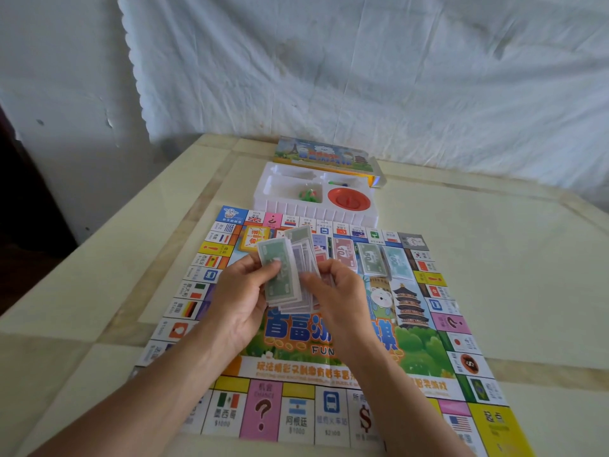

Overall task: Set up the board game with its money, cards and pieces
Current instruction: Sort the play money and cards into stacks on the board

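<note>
Holding a fanned wad of play money point(290, 275) in both hands above the game board point(263, 413).
The left hand point(240, 301) grips the wad from below, thumb across a green note, while the right hand point(333, 295) pinches the notes' right edge, the two hands close together. Just beyond the right hand a red pile point(344, 257), a green pile point(372, 263) and a pale blue pile point(398, 265) lie side by side on the board. A yellow card deck point(257, 237) lies beyond the left hand. Farther off on the surface point(494, 258) stands a white tray point(313, 212) holding green pieces point(308, 194).
</note>
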`<state>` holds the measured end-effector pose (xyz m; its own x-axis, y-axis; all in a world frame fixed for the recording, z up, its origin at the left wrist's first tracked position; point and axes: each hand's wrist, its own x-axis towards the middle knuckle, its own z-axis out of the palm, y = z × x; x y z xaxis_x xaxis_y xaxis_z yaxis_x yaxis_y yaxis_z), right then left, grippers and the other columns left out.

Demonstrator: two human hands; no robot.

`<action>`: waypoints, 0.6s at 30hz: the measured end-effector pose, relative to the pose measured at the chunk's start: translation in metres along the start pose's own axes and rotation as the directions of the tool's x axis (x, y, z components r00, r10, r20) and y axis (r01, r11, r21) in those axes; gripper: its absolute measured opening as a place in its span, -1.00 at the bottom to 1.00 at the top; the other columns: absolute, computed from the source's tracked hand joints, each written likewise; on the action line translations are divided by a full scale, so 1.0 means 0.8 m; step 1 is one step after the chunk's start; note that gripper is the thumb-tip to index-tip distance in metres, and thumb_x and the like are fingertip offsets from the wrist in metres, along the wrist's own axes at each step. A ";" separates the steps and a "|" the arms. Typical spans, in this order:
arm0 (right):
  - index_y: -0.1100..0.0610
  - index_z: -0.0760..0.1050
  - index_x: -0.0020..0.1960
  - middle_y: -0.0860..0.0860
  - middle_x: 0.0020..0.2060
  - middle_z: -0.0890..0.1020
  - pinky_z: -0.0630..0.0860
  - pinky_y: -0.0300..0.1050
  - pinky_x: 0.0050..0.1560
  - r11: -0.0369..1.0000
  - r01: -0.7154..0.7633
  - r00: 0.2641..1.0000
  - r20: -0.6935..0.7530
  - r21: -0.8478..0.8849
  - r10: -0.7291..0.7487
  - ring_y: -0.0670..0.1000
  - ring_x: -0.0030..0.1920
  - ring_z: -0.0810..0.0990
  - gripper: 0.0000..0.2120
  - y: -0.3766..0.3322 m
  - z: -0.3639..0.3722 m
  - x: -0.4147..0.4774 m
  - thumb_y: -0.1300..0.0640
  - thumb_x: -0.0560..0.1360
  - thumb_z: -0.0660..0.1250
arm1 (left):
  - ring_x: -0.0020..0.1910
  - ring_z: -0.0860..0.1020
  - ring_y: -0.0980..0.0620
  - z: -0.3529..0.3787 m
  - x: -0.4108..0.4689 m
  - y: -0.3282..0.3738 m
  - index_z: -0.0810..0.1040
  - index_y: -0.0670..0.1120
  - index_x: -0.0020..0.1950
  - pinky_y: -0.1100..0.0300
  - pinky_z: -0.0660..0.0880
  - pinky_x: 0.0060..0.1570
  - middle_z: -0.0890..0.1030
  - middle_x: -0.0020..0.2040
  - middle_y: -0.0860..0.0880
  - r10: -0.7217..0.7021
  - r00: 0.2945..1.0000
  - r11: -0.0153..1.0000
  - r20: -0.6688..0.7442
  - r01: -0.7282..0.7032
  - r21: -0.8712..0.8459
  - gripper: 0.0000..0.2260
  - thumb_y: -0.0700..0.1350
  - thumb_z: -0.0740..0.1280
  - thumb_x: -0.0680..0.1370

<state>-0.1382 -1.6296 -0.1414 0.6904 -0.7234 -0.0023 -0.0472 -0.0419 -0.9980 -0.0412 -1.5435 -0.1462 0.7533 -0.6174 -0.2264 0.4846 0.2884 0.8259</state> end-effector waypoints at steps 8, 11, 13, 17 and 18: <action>0.20 0.52 -0.17 0.17 -0.25 0.57 0.50 0.17 -0.10 0.999 -0.037 0.999 -0.020 -0.004 0.037 0.11 -0.23 0.48 -0.87 0.005 -0.005 0.005 0.20 0.53 0.29 | -0.16 0.60 -0.05 -0.006 0.004 0.004 0.59 -0.14 0.00 0.08 0.57 -0.23 0.64 -0.16 -0.12 -0.071 0.997 0.988 0.015 0.072 -0.137 -0.85 -0.28 0.22 0.58; 0.21 0.54 -0.12 0.29 -0.18 0.58 0.52 0.22 -0.04 0.999 -0.041 0.999 -0.003 0.008 0.041 0.11 -0.18 0.50 -0.88 0.006 -0.006 0.007 0.19 0.54 0.27 | -0.15 0.59 -0.04 -0.011 0.005 0.004 0.57 -0.14 0.05 0.14 0.57 -0.36 0.62 -0.12 -0.13 -0.108 0.994 0.977 0.028 0.111 -0.183 -0.84 -0.24 0.21 0.59; 0.20 0.55 -0.11 0.32 -0.11 0.58 0.51 0.30 0.02 0.999 -0.039 0.999 0.003 0.016 0.039 0.12 -0.18 0.52 -0.88 0.007 -0.006 0.007 0.18 0.54 0.27 | -0.13 0.58 -0.04 -0.014 0.007 0.004 0.54 -0.14 0.11 0.14 0.58 -0.36 0.61 -0.09 -0.14 -0.122 0.992 0.971 0.032 0.126 -0.204 -0.82 -0.23 0.19 0.59; 0.22 0.53 -0.10 0.32 -0.11 0.58 0.51 0.32 0.00 1.000 -0.021 1.000 0.003 -0.011 0.021 0.11 -0.19 0.51 -0.87 0.006 -0.005 0.006 0.17 0.54 0.27 | -0.10 0.57 -0.05 -0.012 0.006 0.003 0.52 -0.13 0.14 0.07 0.54 -0.15 0.61 -0.06 -0.14 -0.127 0.989 0.970 0.077 0.140 -0.196 -0.80 -0.21 0.16 0.59; 0.21 0.54 -0.10 0.31 -0.11 0.59 0.51 0.32 -0.01 1.000 -0.009 1.000 0.008 -0.020 0.009 0.11 -0.19 0.52 -0.88 0.005 -0.006 0.006 0.18 0.54 0.27 | -0.10 0.57 -0.05 -0.011 0.006 0.003 0.53 -0.13 0.13 0.05 0.52 -0.11 0.62 -0.06 -0.14 -0.127 0.988 0.971 0.090 0.143 -0.192 -0.79 -0.21 0.15 0.59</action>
<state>-0.1382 -1.6364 -0.1455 0.6957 -0.7182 -0.0118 -0.0681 -0.0496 -0.9964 -0.0329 -1.5392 -0.1496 0.6424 -0.7124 -0.2824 0.6634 0.3325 0.6703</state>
